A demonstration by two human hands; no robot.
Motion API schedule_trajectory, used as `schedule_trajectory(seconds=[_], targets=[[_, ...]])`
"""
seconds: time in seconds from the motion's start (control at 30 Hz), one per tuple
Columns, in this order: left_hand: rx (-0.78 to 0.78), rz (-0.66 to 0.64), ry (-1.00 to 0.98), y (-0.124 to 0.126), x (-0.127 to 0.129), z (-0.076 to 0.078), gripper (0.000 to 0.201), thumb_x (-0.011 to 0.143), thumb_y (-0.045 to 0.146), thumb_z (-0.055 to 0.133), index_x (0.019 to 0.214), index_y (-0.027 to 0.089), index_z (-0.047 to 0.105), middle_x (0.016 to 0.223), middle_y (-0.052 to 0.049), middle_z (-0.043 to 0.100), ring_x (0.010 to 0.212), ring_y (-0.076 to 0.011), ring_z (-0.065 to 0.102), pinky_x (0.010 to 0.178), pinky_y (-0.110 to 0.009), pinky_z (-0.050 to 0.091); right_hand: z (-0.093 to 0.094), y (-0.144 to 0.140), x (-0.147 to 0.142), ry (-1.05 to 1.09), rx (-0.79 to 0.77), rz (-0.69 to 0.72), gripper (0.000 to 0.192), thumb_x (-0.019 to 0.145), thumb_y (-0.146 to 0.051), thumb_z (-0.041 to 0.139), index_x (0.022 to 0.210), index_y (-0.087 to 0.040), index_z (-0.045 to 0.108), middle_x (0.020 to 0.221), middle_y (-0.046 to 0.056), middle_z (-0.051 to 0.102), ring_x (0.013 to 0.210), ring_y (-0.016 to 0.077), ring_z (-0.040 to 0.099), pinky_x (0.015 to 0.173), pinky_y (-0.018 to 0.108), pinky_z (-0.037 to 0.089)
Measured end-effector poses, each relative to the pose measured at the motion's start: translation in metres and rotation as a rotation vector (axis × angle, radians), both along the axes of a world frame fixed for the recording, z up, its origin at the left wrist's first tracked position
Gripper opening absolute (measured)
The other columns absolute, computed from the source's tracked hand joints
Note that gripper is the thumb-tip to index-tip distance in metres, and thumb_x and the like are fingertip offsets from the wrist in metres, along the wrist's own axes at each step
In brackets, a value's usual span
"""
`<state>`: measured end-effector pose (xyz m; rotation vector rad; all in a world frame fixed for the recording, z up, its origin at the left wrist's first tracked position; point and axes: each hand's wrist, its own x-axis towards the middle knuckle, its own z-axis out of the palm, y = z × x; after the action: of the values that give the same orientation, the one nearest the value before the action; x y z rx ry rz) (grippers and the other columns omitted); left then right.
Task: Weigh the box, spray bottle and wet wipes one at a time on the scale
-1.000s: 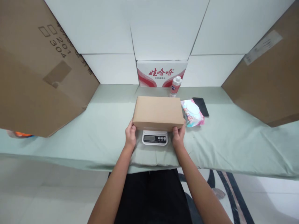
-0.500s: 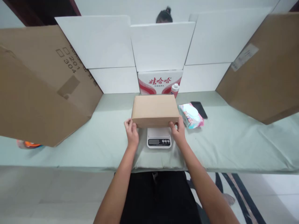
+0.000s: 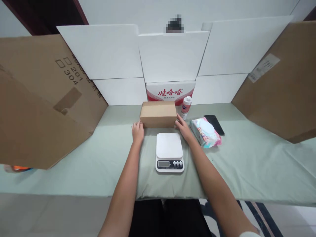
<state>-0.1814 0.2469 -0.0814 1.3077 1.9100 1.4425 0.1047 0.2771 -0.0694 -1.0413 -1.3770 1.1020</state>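
A plain brown cardboard box [image 3: 159, 115] sits behind the scale, near the back of the table, with both hands at its lower front corners. My left hand [image 3: 137, 131] is closed at the left corner, fingers against the cardboard. On the other side my right hand [image 3: 182, 125] grips the right corner, with some fingers hidden along the box's side. Between my forearms lies a white digital kitchen scale [image 3: 170, 152], its platform bare and its display facing me. Close to my right hand stands a pink and white bottle [image 3: 186, 107].
A pack of wet wipes [image 3: 206, 131] and a dark phone-like slab [image 3: 214, 124] lie to the right. White panels [image 3: 172, 56] and a red-and-white carton [image 3: 170, 92] line the back. Large cardboard sheets stand left [image 3: 44, 108] and right [image 3: 281, 85] on the green cloth [image 3: 118, 164].
The brown box has moved back and down from above the scale, both hands moving with it. The scale's platform has come into full view. The view has shifted slightly.
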Motion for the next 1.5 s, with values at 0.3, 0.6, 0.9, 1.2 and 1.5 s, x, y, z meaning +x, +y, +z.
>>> schedule_trajectory(seconds=[0.3,0.6,0.9,1.2,1.5], targets=[[0.149,-0.023,-0.267,-0.004,0.01,0.002,0.059,0.095,0.049,0.058,0.145,0.017,0.055,0.077,-0.001,0.072,0.059,-0.0132,0.057,0.067,-0.027,0.048,-0.017,0.01,0.0,0.114,-0.06,0.045,0.073,0.088,-0.078,0.059,0.138,-0.026,0.07,0.128,0.01,0.074,0.109,0.0254,0.071,0.088,0.041,0.061],[0.127,-0.043,-0.331,0.003,0.008,-0.002,0.069,0.094,0.048,0.061,0.155,0.018,0.047,0.112,-0.014,0.081,0.078,-0.0164,0.074,0.07,-0.027,0.052,-0.013,0.018,-0.001,0.093,-0.145,0.233,0.1,0.084,-0.095,0.046,0.156,-0.026,0.056,0.166,0.011,0.049,0.146,0.0337,0.056,0.113,0.052,0.05],[0.117,-0.216,-0.328,0.011,0.004,-0.016,0.081,0.092,0.05,0.067,0.164,0.026,0.039,0.142,-0.016,0.071,0.084,-0.0149,0.075,0.078,-0.029,0.059,0.003,0.009,-0.01,-0.014,0.137,-0.374,0.058,0.096,-0.059,0.053,0.14,-0.022,0.061,0.147,0.015,0.063,0.117,0.0279,0.068,0.1,0.046,0.056],[0.124,-0.282,-0.223,0.007,0.007,-0.012,0.066,0.094,0.05,0.066,0.154,0.024,0.055,0.135,-0.016,0.075,0.077,-0.0151,0.075,0.075,-0.03,0.063,-0.003,0.063,-0.007,-0.07,0.123,-0.599,0.07,0.08,-0.038,0.066,0.142,-0.014,0.046,0.145,0.022,0.059,0.136,0.0322,0.059,0.121,0.056,0.043],[0.084,-0.224,-0.151,-0.002,0.011,0.002,0.058,0.094,0.04,0.061,0.149,0.022,0.061,0.084,-0.003,0.081,0.045,-0.0063,0.039,0.047,-0.021,0.041,0.009,-0.018,0.0,0.003,0.266,-0.231,0.047,0.083,-0.056,0.081,0.109,-0.022,0.061,0.108,0.01,0.073,0.104,0.0255,0.072,0.098,0.043,0.059]])
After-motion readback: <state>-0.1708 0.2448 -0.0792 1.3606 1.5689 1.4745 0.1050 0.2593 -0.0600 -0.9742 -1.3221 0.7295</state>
